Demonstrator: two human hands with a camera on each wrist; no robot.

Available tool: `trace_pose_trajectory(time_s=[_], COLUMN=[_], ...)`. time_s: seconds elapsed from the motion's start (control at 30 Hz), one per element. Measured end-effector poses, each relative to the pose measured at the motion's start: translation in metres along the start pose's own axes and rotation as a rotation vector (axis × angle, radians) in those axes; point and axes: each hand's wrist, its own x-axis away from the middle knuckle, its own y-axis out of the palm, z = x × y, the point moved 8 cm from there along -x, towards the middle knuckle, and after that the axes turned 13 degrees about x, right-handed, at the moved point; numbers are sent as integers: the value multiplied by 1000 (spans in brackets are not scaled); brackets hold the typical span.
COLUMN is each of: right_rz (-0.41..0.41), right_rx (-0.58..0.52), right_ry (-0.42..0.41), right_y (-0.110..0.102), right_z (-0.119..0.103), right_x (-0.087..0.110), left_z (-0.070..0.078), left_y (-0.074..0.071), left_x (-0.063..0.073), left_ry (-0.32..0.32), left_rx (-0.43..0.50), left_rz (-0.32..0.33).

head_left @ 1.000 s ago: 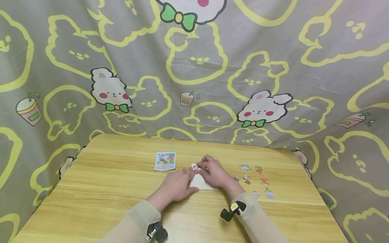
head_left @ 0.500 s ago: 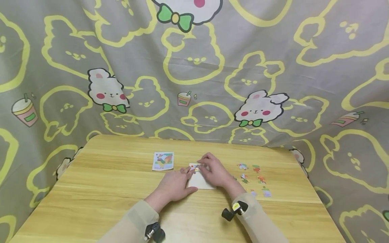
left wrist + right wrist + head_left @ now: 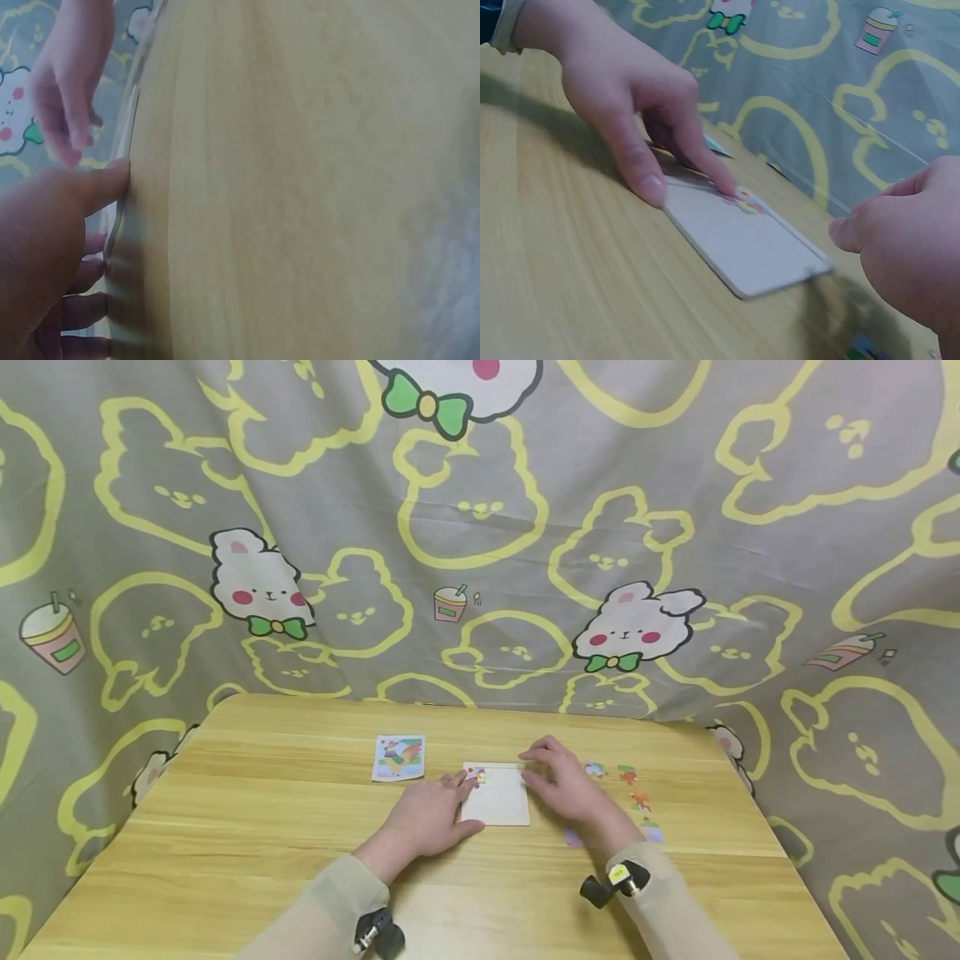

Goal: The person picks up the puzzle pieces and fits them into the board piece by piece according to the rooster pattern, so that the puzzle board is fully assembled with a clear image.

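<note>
A white puzzle board (image 3: 501, 802) lies flat on the table between my hands. In its far left corner sits a small colourful jigsaw piece (image 3: 480, 776) with a red spot. My left hand (image 3: 426, 814) rests along the board's left side, thumb at the near left corner; the right wrist view shows its index finger (image 3: 716, 174) pressing by the jigsaw piece (image 3: 748, 202). My right hand (image 3: 568, 787) hovers just off the board's right edge, fingers loosely bent, nothing visible between them.
Several loose jigsaw pieces (image 3: 640, 802) lie on the table at the right, some hidden under my right forearm. A square picture card (image 3: 398, 757) showing a colourful bird lies left of the board. A patterned grey curtain (image 3: 480, 568) hangs behind the wooden table (image 3: 262, 793).
My right hand has lifted off the piece at the board's far left corner and moved right, past the board's edge. The left hand stays on the board. The head view has shifted slightly.
</note>
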Motion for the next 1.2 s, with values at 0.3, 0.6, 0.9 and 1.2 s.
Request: trace_pose_trajectory(time_s=[0.3,0.6,0.9,1.2], right_rz=[-5,-34,-94,-135], right_rx=[0,3,97,145], right_ry=[65,122,167,265], right_y=[-23,-42,-51,-49], right_z=[28,49,71,96], right_x=[22,37,47,52], left_z=[1,1,-1,-1], left_y=[-1,-1,-1,0], left_x=[1,0,-1,-1], left_ry=[-5,-6,-14,-5], left_rx=[4,6,-1,5], left_rz=[3,-1,-24,-28])
